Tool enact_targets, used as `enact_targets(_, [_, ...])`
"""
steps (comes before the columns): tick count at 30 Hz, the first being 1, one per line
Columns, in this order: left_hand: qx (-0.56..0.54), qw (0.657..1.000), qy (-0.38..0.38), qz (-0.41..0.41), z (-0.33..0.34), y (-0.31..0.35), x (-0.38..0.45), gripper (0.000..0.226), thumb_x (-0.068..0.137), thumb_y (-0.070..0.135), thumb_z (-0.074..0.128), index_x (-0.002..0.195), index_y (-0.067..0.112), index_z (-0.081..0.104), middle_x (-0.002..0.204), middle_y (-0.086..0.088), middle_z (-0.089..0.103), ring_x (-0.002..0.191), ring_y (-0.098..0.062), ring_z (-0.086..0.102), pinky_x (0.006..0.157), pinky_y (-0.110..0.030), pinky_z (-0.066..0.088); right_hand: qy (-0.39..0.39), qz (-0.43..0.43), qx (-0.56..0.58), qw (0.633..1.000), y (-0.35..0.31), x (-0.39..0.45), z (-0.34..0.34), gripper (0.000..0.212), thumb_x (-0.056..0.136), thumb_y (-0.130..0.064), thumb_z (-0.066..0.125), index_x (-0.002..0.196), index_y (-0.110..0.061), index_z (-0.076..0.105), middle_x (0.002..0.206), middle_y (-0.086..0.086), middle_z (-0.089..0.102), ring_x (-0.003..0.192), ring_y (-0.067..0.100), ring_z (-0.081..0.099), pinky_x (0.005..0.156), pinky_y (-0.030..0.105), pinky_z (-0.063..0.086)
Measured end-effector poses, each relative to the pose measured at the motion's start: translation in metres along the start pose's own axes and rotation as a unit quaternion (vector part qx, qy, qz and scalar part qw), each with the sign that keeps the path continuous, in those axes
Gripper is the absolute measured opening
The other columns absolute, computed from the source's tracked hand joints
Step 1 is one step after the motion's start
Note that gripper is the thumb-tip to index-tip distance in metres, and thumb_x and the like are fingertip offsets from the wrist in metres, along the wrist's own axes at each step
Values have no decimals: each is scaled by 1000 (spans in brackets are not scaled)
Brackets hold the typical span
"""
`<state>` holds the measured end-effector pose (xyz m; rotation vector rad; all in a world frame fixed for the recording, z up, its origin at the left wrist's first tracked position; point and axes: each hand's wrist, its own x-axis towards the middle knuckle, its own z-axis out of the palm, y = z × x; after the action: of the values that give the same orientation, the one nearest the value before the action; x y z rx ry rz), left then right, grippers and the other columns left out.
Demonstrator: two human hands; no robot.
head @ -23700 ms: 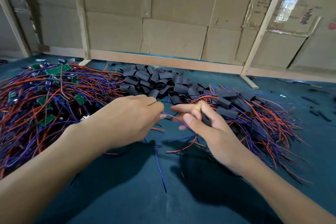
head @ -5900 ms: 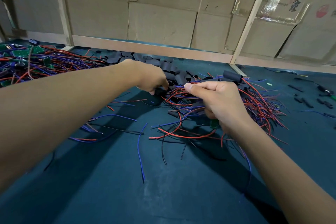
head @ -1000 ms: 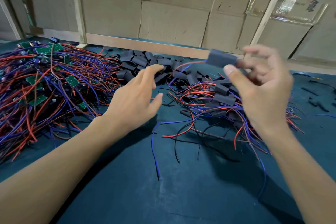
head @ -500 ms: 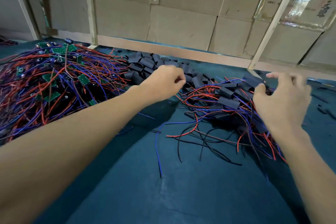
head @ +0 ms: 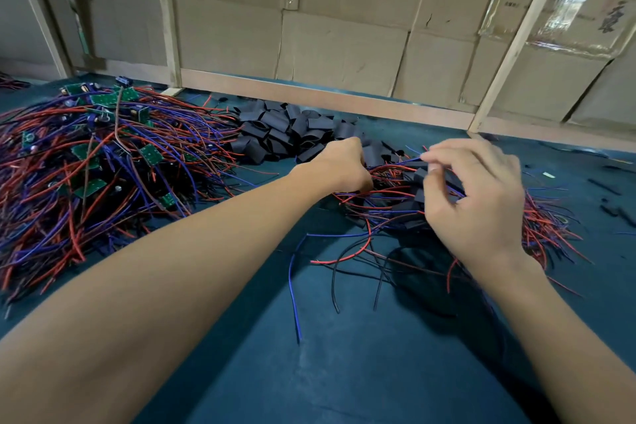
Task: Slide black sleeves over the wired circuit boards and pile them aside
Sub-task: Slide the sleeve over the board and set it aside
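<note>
Nearest, loose red, blue and black wires point(head: 330, 262) trail toward the viewer. Beyond, the right hand point(head: 475, 203) hovers, fingers loosely curled, over the sleeved pile point(head: 409, 203), wires fanning rightward. The left hand point(head: 344, 165) curls among black sleeves point(head: 282, 134); whether it holds one, I cannot tell. Far left, many bare boards point(head: 96, 155) remain unsleeved.

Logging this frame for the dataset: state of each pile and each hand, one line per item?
bare circuit boards: unsleeved, heaped at left with red and blue wires tangled.
empty black sleeves: loose pile at back centre.
sleeved boards: piled at right, wires trailing out.
left hand: fingers curled, at the near edge of the sleeve pile; whether it grips one is hidden.
right hand: over the sleeved pile, fingers bent, blurred; grip unclear.
</note>
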<state>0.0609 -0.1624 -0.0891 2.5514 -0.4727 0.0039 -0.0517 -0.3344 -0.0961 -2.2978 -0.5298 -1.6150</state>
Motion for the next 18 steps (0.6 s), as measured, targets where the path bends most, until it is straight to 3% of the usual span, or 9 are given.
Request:
enact_targets(3, [-4,999,48,-4,-12,-15,-11,21,80,23,70,85,2,67,80,-9,68,70,-25,60,62,-31,48,-14,1,13,1000,-5,0,2,17,89,-5,60,92,-11,76,96,3,73,88,29,69,84,46,45])
enact_targets(7, [-14,999,33,-9,-30,-36,-30,15,83,27,71,88,14,76,83,-2,73,73,-11,65,58,-21,49,-42,-4,17,999,-10,-3,7,16,87,-3,62,90,-10,76,92,2,75,83,29,69,81,47,46])
enact_targets(10, [-145,986,54,-68,-38,-43,-38,13,85,18,68,93,10,74,73,1,68,62,-12,60,50,-18,42,-65,15,40,997,-15,-4,9,16,87,-3,63,92,-10,76,90,3,75,79,27,68,80,41,45])
enact_targets(13, [-324,935,37,-137,-42,-42,-50,10,87,2,60,91,2,68,72,-6,60,59,-15,62,48,-21,41,-95,44,88,991,-24,-6,11,15,90,-6,65,99,-11,76,89,2,73,72,23,66,78,45,52])
enact_targets(15, [-381,915,23,-131,-42,-37,-61,12,88,-3,58,91,6,65,74,-5,60,58,-14,65,49,-23,44,-145,70,121,980,-29,-7,13,20,92,-14,66,110,-14,74,96,-1,73,74,21,67,81,46,54])
enact_targets(18, [-443,891,8,-98,-39,-26,-79,24,87,-9,59,107,2,65,74,-12,63,60,-18,66,50,-24,48,-252,78,126,956,-31,-10,15,38,93,-24,72,130,-22,68,117,-4,69,94,17,66,93,42,53])
